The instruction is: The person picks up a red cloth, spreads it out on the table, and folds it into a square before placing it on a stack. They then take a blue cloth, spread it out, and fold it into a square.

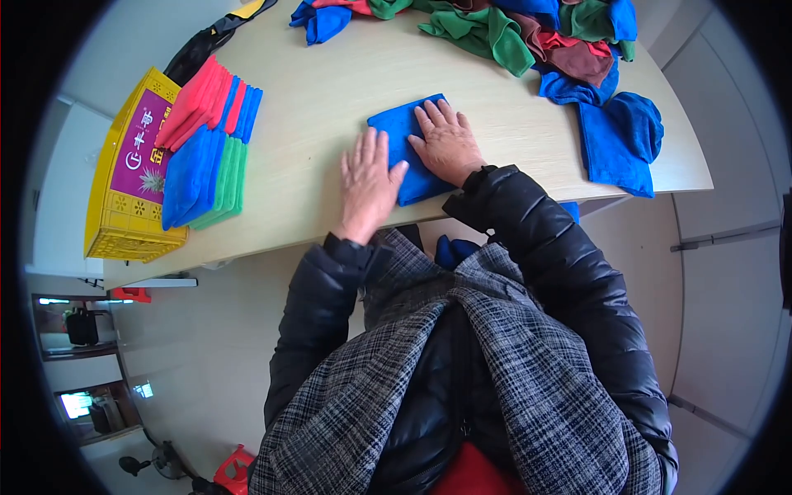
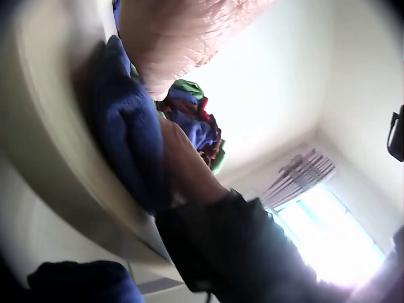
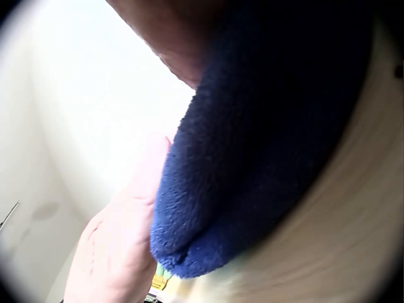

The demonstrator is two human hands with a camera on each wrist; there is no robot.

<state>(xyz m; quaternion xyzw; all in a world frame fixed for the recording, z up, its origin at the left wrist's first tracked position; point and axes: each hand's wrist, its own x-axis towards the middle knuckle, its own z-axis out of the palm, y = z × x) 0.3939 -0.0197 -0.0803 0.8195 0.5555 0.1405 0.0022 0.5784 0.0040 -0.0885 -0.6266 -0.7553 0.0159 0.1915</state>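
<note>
A blue cloth (image 1: 410,157), folded into a thick rectangle, lies on the table near its front edge. My right hand (image 1: 450,142) rests on the cloth's right side with fingers straight, pointing away from me. Along the left edge of the cloth is my left hand (image 1: 369,177), its fingers extended and thumb reaching toward the cloth. In the left wrist view the folded cloth (image 2: 129,126) shows its layered edge, with the right hand on top of it. The right wrist view shows the rounded fold of the cloth (image 3: 208,170) close up, the left hand (image 3: 117,246) beyond it.
On the left, folded red, blue and green cloths (image 1: 198,177) stand stacked against a yellow crate (image 1: 99,214). A loose heap of coloured cloths (image 1: 511,37) lies at the back right. A crumpled blue cloth (image 1: 619,144) sits at the table's right edge.
</note>
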